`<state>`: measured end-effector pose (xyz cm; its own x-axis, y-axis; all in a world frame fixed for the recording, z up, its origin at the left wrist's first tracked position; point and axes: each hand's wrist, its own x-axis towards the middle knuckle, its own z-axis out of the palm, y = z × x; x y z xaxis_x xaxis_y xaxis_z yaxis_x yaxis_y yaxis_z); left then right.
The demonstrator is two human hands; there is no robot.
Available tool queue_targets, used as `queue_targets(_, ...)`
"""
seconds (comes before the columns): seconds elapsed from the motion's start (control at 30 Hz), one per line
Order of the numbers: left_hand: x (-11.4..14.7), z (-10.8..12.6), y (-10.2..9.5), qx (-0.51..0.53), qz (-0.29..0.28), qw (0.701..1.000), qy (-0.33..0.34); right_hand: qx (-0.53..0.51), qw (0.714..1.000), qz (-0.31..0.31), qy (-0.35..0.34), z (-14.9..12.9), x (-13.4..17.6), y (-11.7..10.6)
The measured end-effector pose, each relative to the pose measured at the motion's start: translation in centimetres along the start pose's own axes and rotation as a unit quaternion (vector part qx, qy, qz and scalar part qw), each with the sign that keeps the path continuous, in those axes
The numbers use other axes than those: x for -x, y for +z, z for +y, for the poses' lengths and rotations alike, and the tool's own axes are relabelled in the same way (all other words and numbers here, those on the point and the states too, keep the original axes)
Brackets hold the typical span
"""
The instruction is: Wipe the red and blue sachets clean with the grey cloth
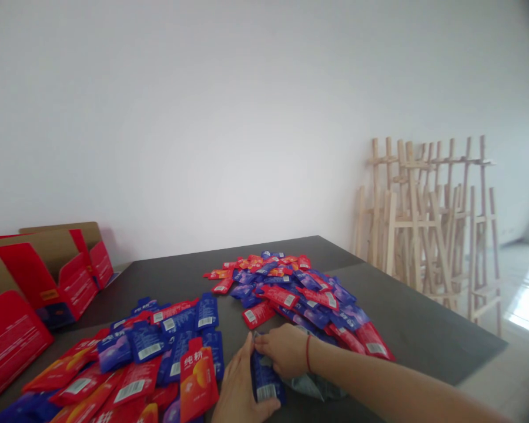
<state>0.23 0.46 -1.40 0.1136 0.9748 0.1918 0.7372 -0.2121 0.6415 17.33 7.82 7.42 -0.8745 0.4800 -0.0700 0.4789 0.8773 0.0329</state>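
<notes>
Between my two hands a blue pouch (268, 385) lies on the dark table, barcode towards me. My left hand (240, 385) is closed around its left side, thumb across the lower end. With fingers bent, my right hand (286, 351) grips its top end; the fingertips are partly hidden. A crumpled clear plastic bag (315, 386) sits under my right wrist. To the left spreads a heap of red and blue pouches, with a red pouch (198, 379) nearest my left hand. Beyond my right hand is a larger pile of red and blue pouches (308, 302).
Open red display boxes (77, 285) stand along the table's left side. The dark table (417, 329) has its right edge running diagonally towards me. Several wooden easels (417, 223) lean by the white wall at the right, past the table.
</notes>
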Motion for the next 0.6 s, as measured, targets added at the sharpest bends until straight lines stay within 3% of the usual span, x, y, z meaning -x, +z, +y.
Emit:
queue_targets(0.37,0.0,-0.2,-0.1,0.025,-0.005,1.000,-0.014,-0.045,0.988,0.035,-0.146,-1.1,4.0,1.2)
queue_targets(0.6,0.1,0.3,-0.6,0.023,-0.019,1.000,-0.008,-0.025,0.999,-0.008,-0.035,-0.5,2.3,0.2)
